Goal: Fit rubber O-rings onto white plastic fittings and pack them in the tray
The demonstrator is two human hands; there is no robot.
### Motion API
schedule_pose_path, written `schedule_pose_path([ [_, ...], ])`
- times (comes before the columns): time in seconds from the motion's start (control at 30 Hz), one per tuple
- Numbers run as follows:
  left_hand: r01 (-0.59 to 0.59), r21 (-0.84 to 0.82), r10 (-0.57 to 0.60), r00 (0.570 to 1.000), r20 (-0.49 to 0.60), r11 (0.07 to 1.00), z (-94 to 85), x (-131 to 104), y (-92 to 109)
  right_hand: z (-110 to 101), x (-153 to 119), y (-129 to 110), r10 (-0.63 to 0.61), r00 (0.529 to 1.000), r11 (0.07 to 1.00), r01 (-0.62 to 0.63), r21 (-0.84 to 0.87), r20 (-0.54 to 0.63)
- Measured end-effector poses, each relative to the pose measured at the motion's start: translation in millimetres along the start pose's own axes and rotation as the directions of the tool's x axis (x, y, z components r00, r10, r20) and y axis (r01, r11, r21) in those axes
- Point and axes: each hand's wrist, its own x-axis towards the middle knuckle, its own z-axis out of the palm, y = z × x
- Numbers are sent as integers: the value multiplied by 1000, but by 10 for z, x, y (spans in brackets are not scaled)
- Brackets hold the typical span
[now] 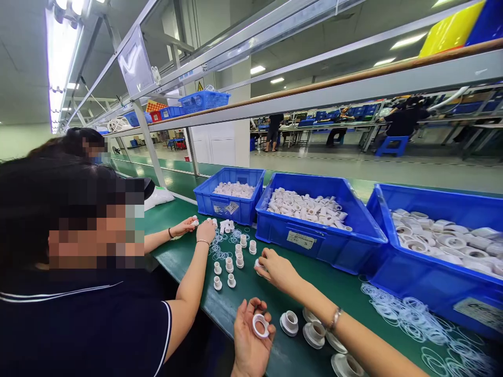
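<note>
The left hand (249,340) is pinching a white ring fitting (260,325) in its grip above the green tabletop (251,293). The right hand (277,268) is reaching farther out, fingers closing on a small white part (259,266).

A factory assembly hall: long green workbench (251,293) lined with blue plastic bins (322,241) of white moulded parts (306,207), metal rack shelving (275,104) overhead, strip lights (58,47), more benches and seated workers (404,120) beyond.
</note>
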Motion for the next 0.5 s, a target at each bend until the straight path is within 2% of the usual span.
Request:
schedule_pose_path([
  [0.17,-15,18,16,999,-29,1000,30,-18,11,-120,-558,146,-47,996,999,46,15,82],
  [0.27,-23,18,24,999,-24,1000,24,-33,9,-162,-776,162,-34,996,999,31,32,86],
  [0.37,-26,22,26,999,-20,999,13,-53,5,-221,-874,135,-4,998,999,1,53,60],
  [0.5,-32,37,33,999,-5,999,9,-56,4,-266,-873,124,27,999,996,-30,80,40],
])
